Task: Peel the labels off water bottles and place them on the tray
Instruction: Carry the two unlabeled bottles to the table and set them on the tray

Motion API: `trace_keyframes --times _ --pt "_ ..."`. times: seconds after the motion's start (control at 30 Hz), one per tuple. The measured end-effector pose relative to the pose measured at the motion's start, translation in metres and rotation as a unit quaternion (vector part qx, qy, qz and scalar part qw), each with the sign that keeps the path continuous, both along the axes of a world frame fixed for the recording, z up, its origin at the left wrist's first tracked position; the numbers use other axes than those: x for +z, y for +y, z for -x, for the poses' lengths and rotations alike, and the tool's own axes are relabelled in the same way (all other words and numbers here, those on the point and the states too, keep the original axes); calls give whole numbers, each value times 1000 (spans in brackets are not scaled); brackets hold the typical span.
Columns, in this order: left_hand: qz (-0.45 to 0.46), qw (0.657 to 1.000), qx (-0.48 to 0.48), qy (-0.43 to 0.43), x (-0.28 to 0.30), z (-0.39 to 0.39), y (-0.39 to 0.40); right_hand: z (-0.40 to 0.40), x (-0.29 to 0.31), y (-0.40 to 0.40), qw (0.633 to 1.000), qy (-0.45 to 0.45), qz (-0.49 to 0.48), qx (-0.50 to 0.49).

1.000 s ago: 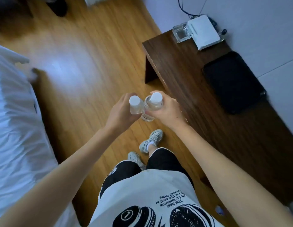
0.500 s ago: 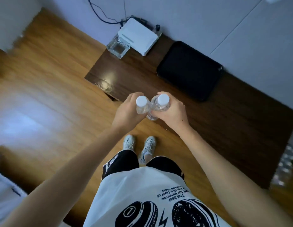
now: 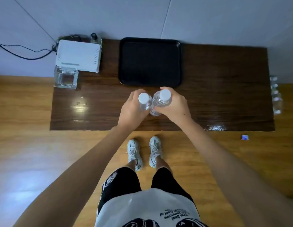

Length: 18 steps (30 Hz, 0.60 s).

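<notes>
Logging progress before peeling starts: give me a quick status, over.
Left hand grips one bottle, right hand grips the other bottle. Both above the table, just short of the black tray. Nothing blocking.

2 clear bottles [image 3: 156, 104], white caps, upright, touching, held over the table; black tray [image 3: 150, 79] at 12 o'clock, flat.

Dark wood table [image 3: 224, 89] against wall. On it: black tray [image 3: 150, 80] centre-rear, white router [image 3: 78, 57] rear-left, clear plastic box [image 3: 65, 77] front of router.
</notes>
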<state>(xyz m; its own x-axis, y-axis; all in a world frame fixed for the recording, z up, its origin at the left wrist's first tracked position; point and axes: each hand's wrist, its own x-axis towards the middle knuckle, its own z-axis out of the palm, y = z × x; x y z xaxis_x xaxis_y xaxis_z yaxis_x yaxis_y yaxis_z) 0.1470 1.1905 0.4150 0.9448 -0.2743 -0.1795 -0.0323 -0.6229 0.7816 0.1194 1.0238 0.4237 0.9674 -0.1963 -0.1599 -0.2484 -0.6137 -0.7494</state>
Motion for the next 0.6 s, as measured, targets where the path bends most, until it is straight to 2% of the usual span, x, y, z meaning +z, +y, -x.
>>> trace_keyframes --times 0.2,0.4,0.5,0.6 --pt "-7 999 -45 7 -46 -27 -13 -17 -51 -13 999 16 -5 -29" --pt "-4 1000 -13 27 -78 -39 -13 -25 -85 -9 999 7 -30 -31" --pt "18 998 -2 60 -86 -41 -9 -25 -96 -8 998 6 -48 -44" --pt "58 992 4 112 -96 -38 -4 -19 -108 -9 992 34 -106 -62"
